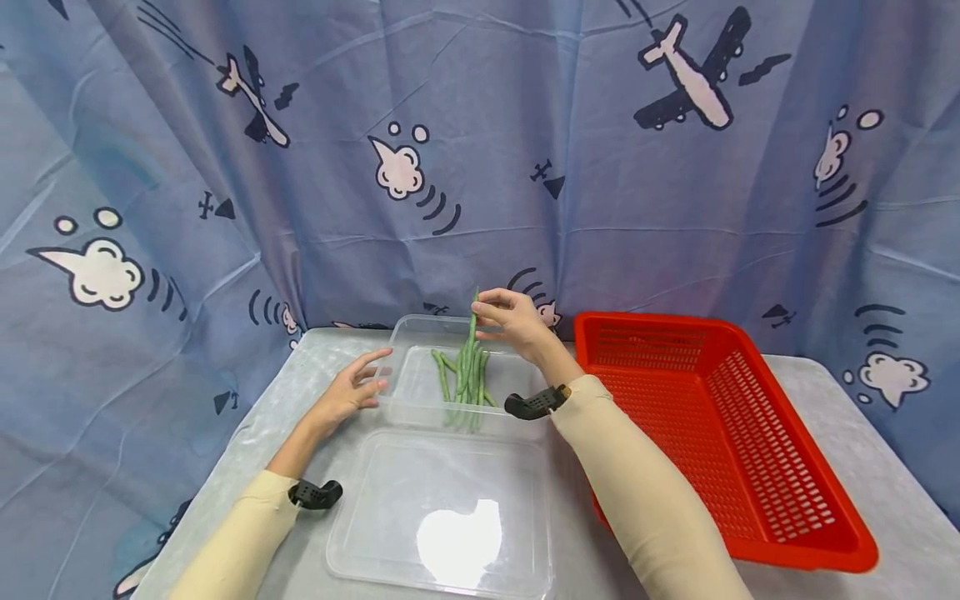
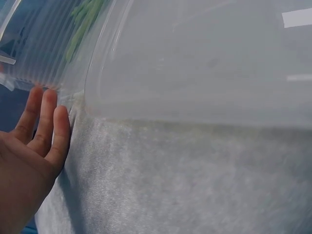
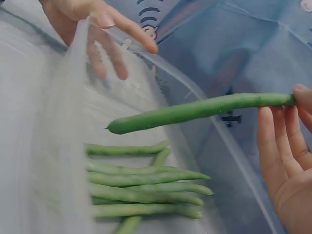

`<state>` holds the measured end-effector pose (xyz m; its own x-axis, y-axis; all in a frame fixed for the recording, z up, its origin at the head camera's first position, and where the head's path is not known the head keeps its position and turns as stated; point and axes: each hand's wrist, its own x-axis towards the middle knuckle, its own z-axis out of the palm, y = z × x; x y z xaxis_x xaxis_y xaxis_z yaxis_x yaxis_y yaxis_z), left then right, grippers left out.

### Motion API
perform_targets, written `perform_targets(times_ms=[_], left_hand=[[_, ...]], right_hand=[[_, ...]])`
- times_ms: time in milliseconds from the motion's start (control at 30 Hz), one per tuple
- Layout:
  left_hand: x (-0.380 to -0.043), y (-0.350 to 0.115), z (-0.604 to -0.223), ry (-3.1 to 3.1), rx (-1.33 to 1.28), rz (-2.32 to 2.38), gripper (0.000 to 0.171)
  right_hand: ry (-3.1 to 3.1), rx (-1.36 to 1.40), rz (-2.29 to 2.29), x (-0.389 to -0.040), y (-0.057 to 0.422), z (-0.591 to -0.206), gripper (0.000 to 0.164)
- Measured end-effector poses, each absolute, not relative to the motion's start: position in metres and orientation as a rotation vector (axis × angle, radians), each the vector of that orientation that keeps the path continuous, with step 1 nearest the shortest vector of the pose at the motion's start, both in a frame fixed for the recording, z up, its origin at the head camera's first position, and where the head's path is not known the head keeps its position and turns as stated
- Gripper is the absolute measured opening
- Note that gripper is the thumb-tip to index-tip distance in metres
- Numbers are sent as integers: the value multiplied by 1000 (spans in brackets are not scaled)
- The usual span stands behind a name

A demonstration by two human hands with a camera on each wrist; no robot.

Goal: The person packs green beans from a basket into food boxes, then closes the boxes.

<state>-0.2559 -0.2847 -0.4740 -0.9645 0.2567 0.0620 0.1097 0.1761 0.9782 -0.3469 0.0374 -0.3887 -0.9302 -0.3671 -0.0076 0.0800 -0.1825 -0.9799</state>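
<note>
My right hand (image 1: 513, 321) pinches one green bean (image 3: 195, 112) by its end, between thumb and fingertips, above the clear plastic container (image 1: 412, 408). In the right wrist view the bean lies nearly crosswise over several other green beans (image 3: 146, 190) on the container's floor. My left hand (image 1: 347, 393) is at the container's left side, its fingers spread and fingertips right at the wall. In the left wrist view three fingers of that hand (image 2: 29, 156) reach up toward the container's edge, with nothing held in them.
A clear plastic lid (image 1: 442, 508) lies flat on the table in front of the container, with a bright reflection on it. On the right stands a large red plastic basket (image 1: 720, 550), under my right forearm. A blue patterned curtain (image 1: 480, 167) hangs behind the table.
</note>
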Motion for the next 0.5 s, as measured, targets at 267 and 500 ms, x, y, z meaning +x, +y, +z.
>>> perform_targets(times_ms=[267, 500], left_hand=[[-255, -284, -472, 2335, 325, 1906, 57], [-253, -282, -471, 2328, 320, 1903, 56]], right_hand=[[1732, -266, -2169, -345, 17, -407, 17], [1721, -203, -2152, -343, 11, -423, 14]])
